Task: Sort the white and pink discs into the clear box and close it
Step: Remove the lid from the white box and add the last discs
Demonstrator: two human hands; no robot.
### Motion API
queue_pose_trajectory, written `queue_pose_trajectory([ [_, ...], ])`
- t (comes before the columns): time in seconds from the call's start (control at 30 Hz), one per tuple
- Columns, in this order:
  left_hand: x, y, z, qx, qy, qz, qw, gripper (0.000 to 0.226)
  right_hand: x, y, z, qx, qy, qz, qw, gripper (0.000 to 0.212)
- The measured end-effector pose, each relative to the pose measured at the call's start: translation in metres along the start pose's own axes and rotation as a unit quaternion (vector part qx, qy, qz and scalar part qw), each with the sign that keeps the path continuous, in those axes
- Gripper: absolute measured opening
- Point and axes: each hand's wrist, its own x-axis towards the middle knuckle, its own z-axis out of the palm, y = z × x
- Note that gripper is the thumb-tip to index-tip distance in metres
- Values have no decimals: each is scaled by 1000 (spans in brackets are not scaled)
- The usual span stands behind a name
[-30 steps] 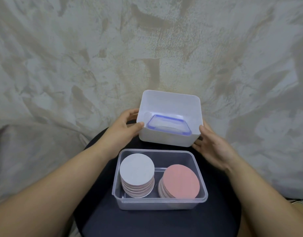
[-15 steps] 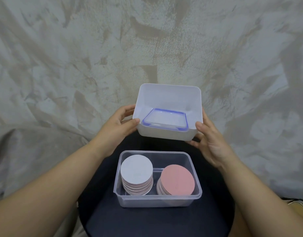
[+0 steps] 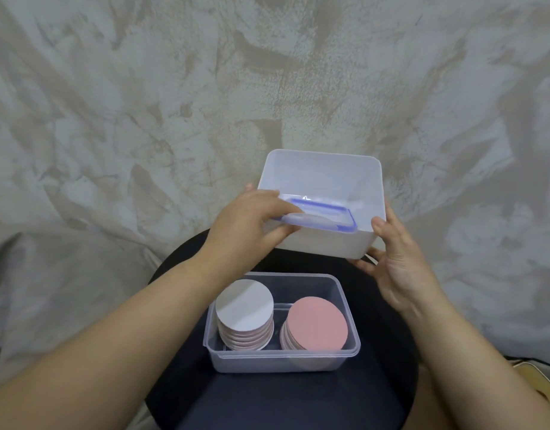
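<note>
a creased grey-beige cloth (image 3: 112, 119) fills the background; in front of it a round dark tabletop (image 3: 283, 398) carries the things; at its far edge a white tub (image 3: 323, 175) is tilted toward the camera, the right hand (image 3: 401, 268) gripping its near right corner, thumb on the wall and fingers curled beneath; nearer, the clear box (image 3: 283, 358) sits open on the tabletop; inside the tub a blue-rimmed lid (image 3: 323, 217) is pinched at its left end by the fingers of the left hand (image 3: 245, 221); in the clear box a white-topped stack of discs (image 3: 244, 308) stands on the left, a pink-topped stack (image 3: 317, 324) just beside it on the right
</note>
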Motion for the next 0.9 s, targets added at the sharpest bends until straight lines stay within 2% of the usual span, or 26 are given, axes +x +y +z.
queue_pose_trajectory([
  [0.1,-1,5,-3,-4,15,15,1000,33,0,1,-2,6,20,10,1000,54],
  [0.2,-2,10,-12,-83,84,-23,993,17,0,0,-2,10,37,15,999,57],
  [0.27,-3,8,-23,-148,147,-72,975,11,0,-1,-1,6,40,11,999,57],
  [0.33,-8,2,-39,-176,225,-115,952,4,0,-1,1,6,45,2,999,47],
  [0.4,-16,-7,-56,-162,298,-154,928,14,1,2,5,11,54,3,998,39],
  [0.5,-31,-24,-75,-146,348,-203,904,4,3,7,11,19,68,13,997,36],
  [0.57,-43,-37,-75,-109,322,-234,911,7,4,10,12,30,78,21,996,37],
  [0.67,-62,-58,-58,-42,227,-242,942,3,7,13,10,36,97,35,994,45],
  [0.8,-73,-74,-39,49,78,-155,984,20,6,14,2,37,125,40,991,45],
  [0.9,-75,-88,-37,101,-49,-95,989,27,4,12,-1,26,117,37,992,43],
])
